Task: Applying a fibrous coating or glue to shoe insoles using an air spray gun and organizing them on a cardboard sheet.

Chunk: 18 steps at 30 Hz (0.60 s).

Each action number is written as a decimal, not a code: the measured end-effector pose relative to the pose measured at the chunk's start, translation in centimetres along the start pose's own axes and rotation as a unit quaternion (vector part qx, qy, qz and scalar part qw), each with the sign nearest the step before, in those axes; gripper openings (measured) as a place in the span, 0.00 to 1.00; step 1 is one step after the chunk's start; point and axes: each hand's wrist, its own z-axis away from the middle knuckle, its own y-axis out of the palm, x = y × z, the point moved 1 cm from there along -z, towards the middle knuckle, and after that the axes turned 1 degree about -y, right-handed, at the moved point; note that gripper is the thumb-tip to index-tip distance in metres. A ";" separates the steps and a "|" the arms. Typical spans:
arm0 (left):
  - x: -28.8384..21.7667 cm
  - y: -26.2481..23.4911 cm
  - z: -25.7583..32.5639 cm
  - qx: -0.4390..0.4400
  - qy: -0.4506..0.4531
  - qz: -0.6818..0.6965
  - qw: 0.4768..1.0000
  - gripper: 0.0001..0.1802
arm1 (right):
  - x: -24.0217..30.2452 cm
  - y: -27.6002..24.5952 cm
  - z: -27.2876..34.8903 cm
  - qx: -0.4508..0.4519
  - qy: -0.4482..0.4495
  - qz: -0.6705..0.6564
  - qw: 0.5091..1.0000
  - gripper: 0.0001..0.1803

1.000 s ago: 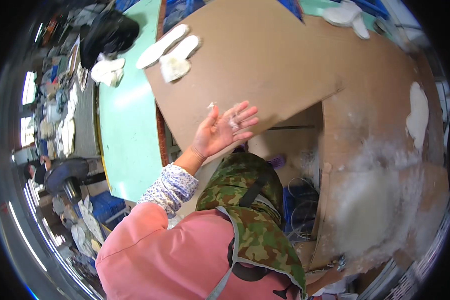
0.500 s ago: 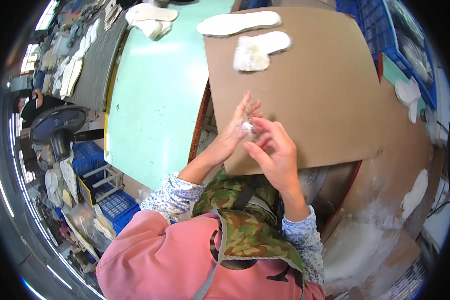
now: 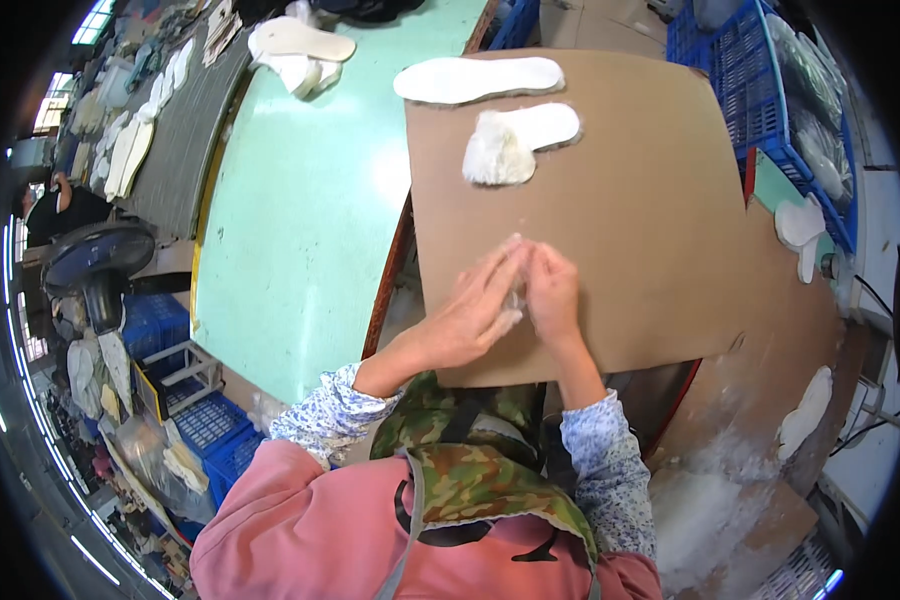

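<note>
Above the brown board [image 3: 630, 240] my two hands meet at the fingertips. My left hand [image 3: 470, 310] holds its fingers stretched out and slanting up to the right, with whitish bits on the fingers. Against its fingertips presses my right hand [image 3: 552, 285], its fingers curled closed; what they pinch, if anything, is too small to make out. Farther off on the board lie a long white insole [image 3: 478, 80] and a second white insole [image 3: 550, 125], folded over so its fluffy side [image 3: 497, 155] shows. Neither hand touches them.
To the left stands a pale green table [image 3: 300, 220] with stacked insoles [image 3: 302, 45] at its far end. Blue crates [image 3: 725, 60] stand at the far right. White fluff [image 3: 720, 500] covers the surface at lower right, near another insole [image 3: 806, 412]. A fan [image 3: 98, 258] stands at left.
My hands have come together: the right hand has closed its fingers at the left fingertips. Earlier they were slightly apart, with a small white bit between them. The view has shifted a little.
</note>
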 end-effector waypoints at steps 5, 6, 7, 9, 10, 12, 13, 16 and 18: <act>4.2 -0.2 -5.5 -0.045 -0.012 0.034 0.998 0.27 | -0.8 -6.0 -7.9 -0.003 -0.032 0.171 0.985 0.07; 5.6 -0.8 -6.8 -0.070 0.027 -0.101 0.992 0.28 | -0.3 -6.2 -9.2 0.004 -0.073 0.196 0.978 0.08; 6.8 -1.3 -8.0 -0.095 0.065 -0.234 0.965 0.30 | 0.2 -6.3 -10.7 0.002 -0.077 0.194 0.978 0.08; 7.6 -1.8 -11.3 -0.114 0.089 -0.262 0.954 0.31 | 1.3 -7.1 -13.5 -0.084 -0.193 0.244 0.947 0.16; 7.7 -2.3 -12.5 -0.134 0.106 -0.293 0.941 0.32 | 1.8 -7.1 -14.7 -0.087 -0.194 0.244 0.946 0.16; 8.4 -2.8 -14.7 -0.126 0.102 -0.340 0.926 0.33 | 2.9 -6.1 -17.2 -0.133 -0.161 0.228 0.951 0.21; 8.5 -2.8 -15.4 -0.120 0.098 -0.382 0.911 0.33 | 3.1 -5.4 -18.3 -0.136 -0.162 0.227 0.951 0.21; 8.4 -2.6 -16.7 -0.093 0.062 -0.394 0.912 0.30 | 2.9 -5.1 -20.8 -0.185 -0.146 0.363 0.902 0.26; 8.9 -3.2 -16.7 -0.076 0.043 -0.406 0.910 0.29 | 2.4 -4.6 -21.8 -0.157 -0.106 0.328 0.925 0.27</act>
